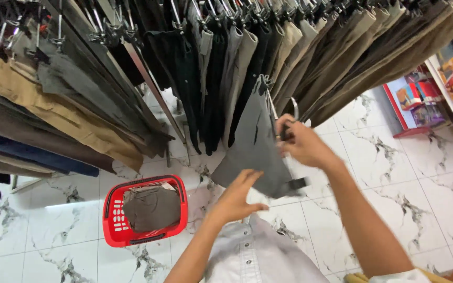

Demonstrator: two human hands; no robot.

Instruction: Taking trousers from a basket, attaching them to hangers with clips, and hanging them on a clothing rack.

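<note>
Looks like mid-handling of a folded dark grey pair of trousers point(252, 149) hung from a metal clip hanger point(274, 107), somewhere between rack and basket, though which way it's headed can't be told from here. Right hand point(302, 144) up at the top edge of the grey trousers, fingers pinched around the hanger's clip and hook, so clamped on the hanger. Left hand point(237, 196) just below the trousers' lower edge, open with fingers spread, palm up toward the cloth, at most brushing the hem, not gripping anything. Hands apart, one above the garment and one under it, trousers hanging tilted between them. Directly behind the grey trousers, the long slanted rack of hanging trousers in black, grey, khaki and brown point(300, 47), packed tight on their clips. Down and left of the trousers, on the white marble-look tiled floor point(405, 199), a red plastic shopping basket point(114, 209) with more dark folded cloth inside. Far right of the trousers, red shelving with colourful boxes point(436, 89). Next move, by the look of it, calls for keeping that hanger pinch firm and getting the free hand properly under the fabric so it doesn't swing or slip off the clips.
</note>
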